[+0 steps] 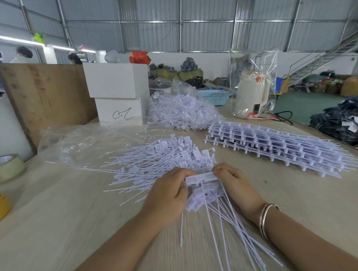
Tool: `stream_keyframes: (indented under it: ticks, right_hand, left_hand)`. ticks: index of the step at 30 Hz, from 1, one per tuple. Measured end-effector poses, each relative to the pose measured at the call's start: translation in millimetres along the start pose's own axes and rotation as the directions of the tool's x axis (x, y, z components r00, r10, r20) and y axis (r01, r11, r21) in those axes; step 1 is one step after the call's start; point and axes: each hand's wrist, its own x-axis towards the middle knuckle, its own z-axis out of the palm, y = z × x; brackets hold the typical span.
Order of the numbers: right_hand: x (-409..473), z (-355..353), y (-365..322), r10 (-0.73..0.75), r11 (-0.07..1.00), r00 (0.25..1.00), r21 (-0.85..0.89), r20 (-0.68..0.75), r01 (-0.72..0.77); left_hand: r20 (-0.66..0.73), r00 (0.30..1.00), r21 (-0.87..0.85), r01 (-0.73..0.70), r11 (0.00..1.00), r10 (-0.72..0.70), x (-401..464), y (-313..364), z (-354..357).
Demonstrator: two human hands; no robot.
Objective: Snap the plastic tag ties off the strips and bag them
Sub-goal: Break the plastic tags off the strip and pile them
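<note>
My left hand (pixel 168 194) and my right hand (pixel 234 184) both grip a bunch of white tag ties (pixel 202 192) near the table's front middle, heads up between my fingers, long tails fanning toward me. Just beyond lies a loose pile of snapped-off ties (pixel 154 162) on the table. A stack of uncut white strips (pixel 276 146) lies to the right. A clear bag stuffed with ties (pixel 181 113) sits behind the pile, and an empty clear bag (pixel 89 144) lies flat at the left.
Two stacked white boxes (pixel 117 91) and a plywood board (pixel 44 95) stand at the back left. Tape rolls (pixel 4 167) sit on the left edge. A bagged white kettle (pixel 251 92) and a blue basket (pixel 215 96) are at the back right.
</note>
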Motion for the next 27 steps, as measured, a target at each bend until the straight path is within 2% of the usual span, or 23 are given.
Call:
stream_keyframes:
  ticks: [3,10,15,19,23,27]
  right_hand:
    - [0.9,0.4,2.9,0.017,1.000,1.000,-0.014,0.007,-0.017]
    - [-4.9,4.5,-1.5,0.000,0.994,0.975,-0.104,0.221,0.024]
    - [-6.2,2.8,-3.5,-0.017,0.995,0.964,-0.089,0.264,0.042]
    - [-7.3,3.3,-3.3,-0.037,0.995,0.965,-0.078,0.261,0.059]
    - [-7.8,2.9,-3.2,-0.107,0.989,0.962,-0.070,0.251,0.128]
    - [-8.0,4.1,-5.4,-0.180,0.974,0.955,-0.096,0.237,0.208]
  left_hand:
    - [0.001,1.000,0.063,-0.018,0.998,0.018,-0.7,-1.9,0.6]
    - [-0.054,0.993,0.099,-0.101,0.990,0.107,0.0,3.4,-1.0]
    - [-0.053,0.986,0.160,-0.148,0.976,0.158,0.2,4.2,-3.7]
    - [-0.097,0.986,0.190,-0.116,0.975,0.137,-0.5,2.2,-1.3]
    - [-0.069,0.995,-0.058,0.070,0.996,-0.074,-2.1,-0.7,0.4]
    - [-0.063,0.984,-0.255,0.145,0.956,-0.166,-0.8,0.9,1.9]
